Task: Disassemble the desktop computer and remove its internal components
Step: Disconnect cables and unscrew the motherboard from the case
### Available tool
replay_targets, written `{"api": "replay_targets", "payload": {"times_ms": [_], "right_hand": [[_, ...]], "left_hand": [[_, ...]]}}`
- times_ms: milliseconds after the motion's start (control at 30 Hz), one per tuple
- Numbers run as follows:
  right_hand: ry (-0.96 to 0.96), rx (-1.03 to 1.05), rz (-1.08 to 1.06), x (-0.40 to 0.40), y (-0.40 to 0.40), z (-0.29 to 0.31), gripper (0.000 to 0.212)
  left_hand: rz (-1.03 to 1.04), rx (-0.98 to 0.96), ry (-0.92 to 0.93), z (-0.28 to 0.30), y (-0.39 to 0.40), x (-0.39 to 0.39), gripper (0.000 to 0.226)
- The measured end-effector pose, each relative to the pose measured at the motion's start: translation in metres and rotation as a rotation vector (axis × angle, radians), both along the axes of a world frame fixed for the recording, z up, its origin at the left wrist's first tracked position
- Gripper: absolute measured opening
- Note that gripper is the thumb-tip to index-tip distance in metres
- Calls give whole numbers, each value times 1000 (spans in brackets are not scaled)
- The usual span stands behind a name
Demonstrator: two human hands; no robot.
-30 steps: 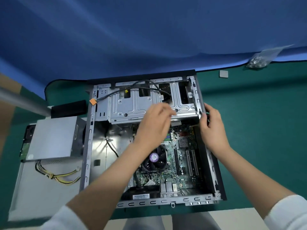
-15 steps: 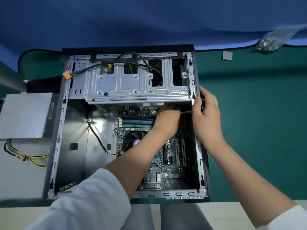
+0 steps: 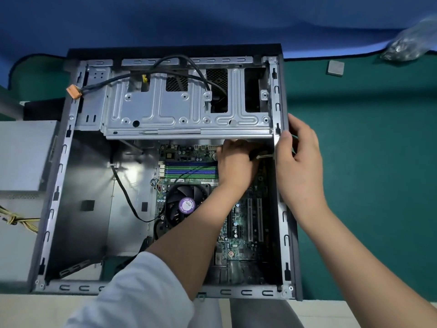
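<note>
We have the computer case (image 3: pixel 165 162) lying open on its side on the green surface (image 3: pixel 366 162), our left hand (image 3: pixel 236 166) reaching in under the lower edge of the drive cage (image 3: pixel 189 107), where its fingers are hidden, so we cannot tell whether they grip anything. Our right hand (image 3: pixel 299 162) curls over the case's right wall, thumb inside, steadying it. We judge a cable or connector near the motherboard (image 3: pixel 241 221) top corner is being freed, so we should pull by the plug, straight out, keeping the case braced.
</note>
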State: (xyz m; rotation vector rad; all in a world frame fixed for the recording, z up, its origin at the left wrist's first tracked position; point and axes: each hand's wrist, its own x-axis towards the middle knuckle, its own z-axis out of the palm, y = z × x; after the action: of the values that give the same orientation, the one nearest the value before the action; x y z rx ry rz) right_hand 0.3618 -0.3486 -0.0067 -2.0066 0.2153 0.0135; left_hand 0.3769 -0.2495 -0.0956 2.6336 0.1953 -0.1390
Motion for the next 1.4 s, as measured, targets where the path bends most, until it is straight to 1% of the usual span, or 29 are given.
{"api": "replay_targets", "payload": {"times_ms": [100,233,367,467,533,667,800,967,1033,1133,1300,1400], "right_hand": [[-3,18,-4,-1,0,-1,36],[-11,16,-4,-1,0,-2,36],[-14,9,-8,-1,-1,-2,35],[-14,-3,-7,-1,0,-1,35],[-11,0,-9,-1,1,0,35],[-9,-1,-13,-1,1,2,35],[-6,0,-12,0,2,3,35],[-5,7,-14,-1,2,4,34],[-1,12,-18,-1,2,5,34],[2,24,-20,-1,2,4,34],[2,20,-14,-1,1,4,34],[4,31,-15,-2,1,4,34]], "left_hand": [[38,24,5,-7,-2,0,21],[77,88,62,-13,-4,1,27],[166,24,8,-6,-8,1,23],[206,47,55,0,-11,4,23],[194,63,105,1,-11,5,26],[117,42,113,1,-8,6,27],[109,136,168,3,-9,11,27],[64,167,214,2,-7,16,28],[30,154,196,2,-8,12,30],[-15,147,104,0,-10,5,32],[17,175,145,2,-12,10,31],[-26,174,112,0,-14,8,34]]}}
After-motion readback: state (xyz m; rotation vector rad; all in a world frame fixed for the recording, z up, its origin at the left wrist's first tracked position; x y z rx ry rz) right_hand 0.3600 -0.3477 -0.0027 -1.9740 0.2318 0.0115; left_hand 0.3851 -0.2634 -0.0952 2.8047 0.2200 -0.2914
